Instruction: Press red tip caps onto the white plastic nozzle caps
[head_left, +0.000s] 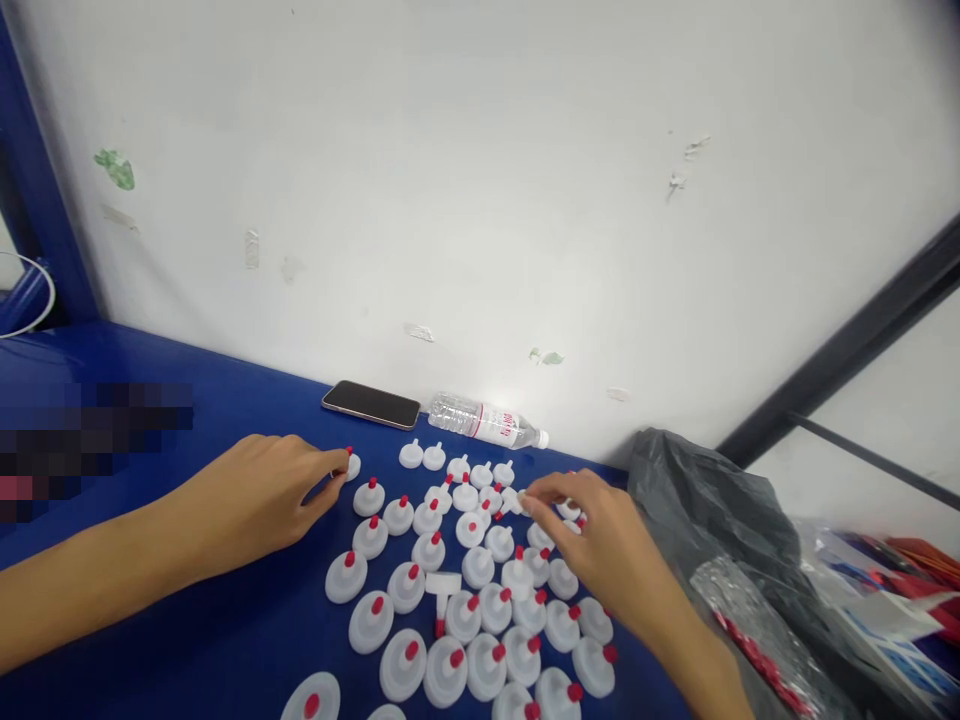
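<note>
Caps (450, 590) crowd the blue surface (187, 640) between your hands; your left hand (259, 495) pinches one cap (351, 463), right hand (600, 540) fingers (536, 492) pinch another; phone (371, 404) and bottle (487, 421) lie behind.

A white wall (480, 180) is filling most of the view, showing scuffs, scraps of torn tape and a green smear near its upper left, and bright even light is falling across it. A blue bench (187, 400) is running along its foot, with a blue upright post (34, 170) standing at the left edge. At the right, a dark metal bar (847, 350) is slanting down toward the bench's far corner.
</note>
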